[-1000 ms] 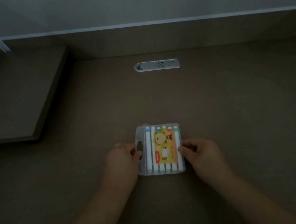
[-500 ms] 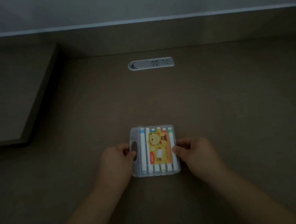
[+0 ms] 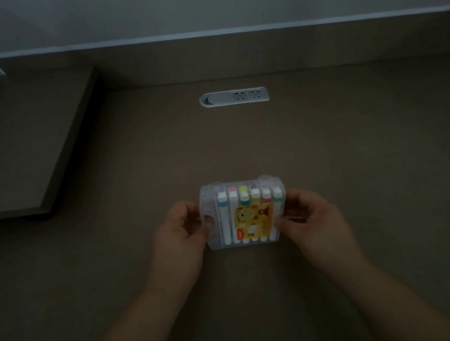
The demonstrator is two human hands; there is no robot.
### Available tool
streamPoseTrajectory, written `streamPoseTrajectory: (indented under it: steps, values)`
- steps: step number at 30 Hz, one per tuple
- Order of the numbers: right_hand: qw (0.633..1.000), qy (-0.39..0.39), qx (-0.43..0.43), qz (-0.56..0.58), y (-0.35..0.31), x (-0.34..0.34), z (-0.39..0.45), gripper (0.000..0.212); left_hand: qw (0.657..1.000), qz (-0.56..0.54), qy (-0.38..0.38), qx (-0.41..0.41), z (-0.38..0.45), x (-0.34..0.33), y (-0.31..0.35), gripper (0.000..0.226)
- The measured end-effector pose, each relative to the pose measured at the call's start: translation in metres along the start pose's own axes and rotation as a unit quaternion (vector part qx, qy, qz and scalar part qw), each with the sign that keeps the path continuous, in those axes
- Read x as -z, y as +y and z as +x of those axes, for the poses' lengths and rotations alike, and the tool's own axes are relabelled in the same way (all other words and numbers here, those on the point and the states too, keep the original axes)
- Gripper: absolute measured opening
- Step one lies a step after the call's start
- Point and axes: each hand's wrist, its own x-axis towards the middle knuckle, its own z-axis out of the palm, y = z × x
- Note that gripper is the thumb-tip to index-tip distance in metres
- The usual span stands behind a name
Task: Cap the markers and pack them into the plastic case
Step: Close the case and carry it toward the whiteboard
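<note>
Compared with half a second earlier, the case (image 3: 245,213) has tipped up at its far edge, so a second row of marker ends now shows through its top, and both hands have shifted slightly outward along its sides. Case: clear plastic, closed, at the near centre of the brown desk (image 3: 359,152), holding white-barrelled markers (image 3: 224,216) side by side with blue, yellow, red and green bands; a yellow cartoon label (image 3: 253,219) covers most barrels. Socket strip (image 3: 233,97): set into the desk well beyond the case, nothing lying between. Raised shelf (image 3: 16,157): far left, well apart. Left hand (image 3: 177,233): fingers curled, thumb and fingertips pinching the case's left edge by its handle slot. Right hand (image 3: 310,219): fingers curled, clamped on the right edge. Dim light blurs fine detail.
</note>
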Motion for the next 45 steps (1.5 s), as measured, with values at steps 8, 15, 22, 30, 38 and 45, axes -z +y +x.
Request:
streamPoseTrajectory:
  steps: [8,15,22,30,38,45]
  values:
    - [0.997,-0.011,0.047,0.064,0.009,0.002,-0.015,0.039,0.992,-0.108,-0.064,-0.026,-0.021,0.000,-0.001,0.050]
    - [0.996,-0.008,0.067,0.064,0.006,-0.001,-0.014,0.041,0.979,-0.194,-0.054,0.013,-0.014,-0.010,0.024,0.023]
    - [0.996,-0.001,0.081,0.048,0.009,-0.003,-0.011,0.043,0.975,-0.205,0.002,0.087,-0.009,-0.020,0.040,0.021]
    - [0.995,-0.031,0.070,0.060,0.006,-0.003,-0.011,0.044,0.974,-0.214,0.048,0.063,-0.015,-0.028,0.048,0.022]
    - [0.980,-0.019,0.028,0.196,-0.023,-0.022,-0.009,0.023,0.972,-0.209,0.040,0.101,-0.011,-0.029,0.047,0.019]
    - [0.972,0.063,0.018,0.224,-0.038,-0.037,-0.010,0.019,0.972,-0.214,0.061,0.071,-0.011,-0.033,0.041,0.019]
